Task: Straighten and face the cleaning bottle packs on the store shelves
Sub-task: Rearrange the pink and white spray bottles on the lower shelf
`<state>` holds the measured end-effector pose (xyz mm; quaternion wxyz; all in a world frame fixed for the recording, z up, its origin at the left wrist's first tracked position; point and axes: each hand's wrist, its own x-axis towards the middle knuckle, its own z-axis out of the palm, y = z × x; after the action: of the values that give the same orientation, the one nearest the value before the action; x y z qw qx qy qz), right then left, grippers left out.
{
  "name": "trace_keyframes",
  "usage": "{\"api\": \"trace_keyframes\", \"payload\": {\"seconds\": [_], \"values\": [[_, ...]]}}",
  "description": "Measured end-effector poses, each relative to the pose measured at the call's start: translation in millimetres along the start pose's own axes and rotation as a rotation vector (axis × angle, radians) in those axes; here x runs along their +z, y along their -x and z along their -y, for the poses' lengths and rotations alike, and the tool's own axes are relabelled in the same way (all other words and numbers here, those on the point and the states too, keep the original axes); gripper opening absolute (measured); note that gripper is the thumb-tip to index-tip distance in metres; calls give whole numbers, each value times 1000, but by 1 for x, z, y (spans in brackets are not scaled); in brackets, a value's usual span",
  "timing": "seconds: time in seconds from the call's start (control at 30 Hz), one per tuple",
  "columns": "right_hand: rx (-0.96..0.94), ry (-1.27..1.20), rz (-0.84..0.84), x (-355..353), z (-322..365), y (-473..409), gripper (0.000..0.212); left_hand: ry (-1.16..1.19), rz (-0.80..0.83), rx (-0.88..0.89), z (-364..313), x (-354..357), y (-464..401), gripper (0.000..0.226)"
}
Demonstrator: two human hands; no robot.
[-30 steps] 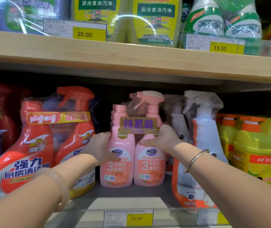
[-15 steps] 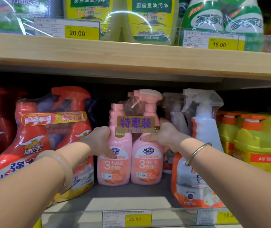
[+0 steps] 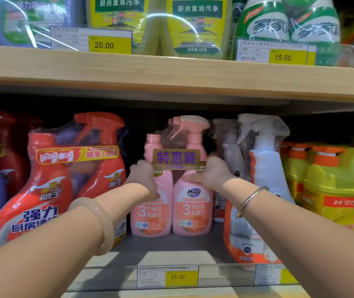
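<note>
A pink twin pack of spray bottles [image 3: 190,214] wrapped in clear film, with a purple-lettered band across it, stands upright at the middle of the lower shelf [image 3: 171,246], label facing me. My left hand [image 3: 142,178] grips its left side and my right hand [image 3: 211,173] grips its right side at shoulder height. Both forearms reach in from below, each with a bangle.
A red twin pack [image 3: 49,190] stands to the left, a white and orange spray pack [image 3: 259,190] to the right, yellow jugs [image 3: 332,186] beyond. A clear rail with a 25.90 price tag [image 3: 168,276] fronts the shelf. The wooden upper shelf [image 3: 171,78] holds yellow-green and green bottles.
Both hands slid slightly higher up the pink pack's sides, and the pack sits a little farther back on the shelf. The camera tilted slightly.
</note>
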<state>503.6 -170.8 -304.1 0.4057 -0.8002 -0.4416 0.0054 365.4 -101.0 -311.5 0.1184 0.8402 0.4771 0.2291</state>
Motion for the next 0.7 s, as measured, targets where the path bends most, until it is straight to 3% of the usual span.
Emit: {"api": "trace_keyframes", "payload": {"seconds": [0.1, 0.2, 0.3, 0.37, 0.43, 0.5, 0.53, 0.6, 0.63, 0.7], "values": [[1, 53, -87, -13, 7, 15, 72, 100, -32, -45, -10, -1, 11, 77], [-50, 131, -49, -31, 13, 40, 77, 154, -84, -92, -16, -1, 18, 76], [-164, 160, -15, -52, 11, 66, 65, 128, -186, 29, -22, 2, 30, 68], [-235, 131, -64, -67, 3, 80, 45, 92, -121, 181, -32, 8, 43, 70], [-259, 116, -189, -83, -10, 91, 26, 185, 64, 261, -47, 16, 54, 60], [-255, 118, -320, -95, -22, 97, 32, 256, 135, 298, -62, 25, 62, 41], [-232, 128, -351, -100, -30, 100, 37, 288, 155, 307, -69, 30, 66, 45], [-149, 193, -326, -106, -45, 105, 46, 377, 200, 325, -81, 44, 69, 36], [-101, 234, -284, -106, -52, 107, 51, 403, 209, 336, -84, 52, 70, 38], [-32, 285, -203, -102, -64, 108, 59, 406, 210, 371, -90, 65, 69, 71]]}}
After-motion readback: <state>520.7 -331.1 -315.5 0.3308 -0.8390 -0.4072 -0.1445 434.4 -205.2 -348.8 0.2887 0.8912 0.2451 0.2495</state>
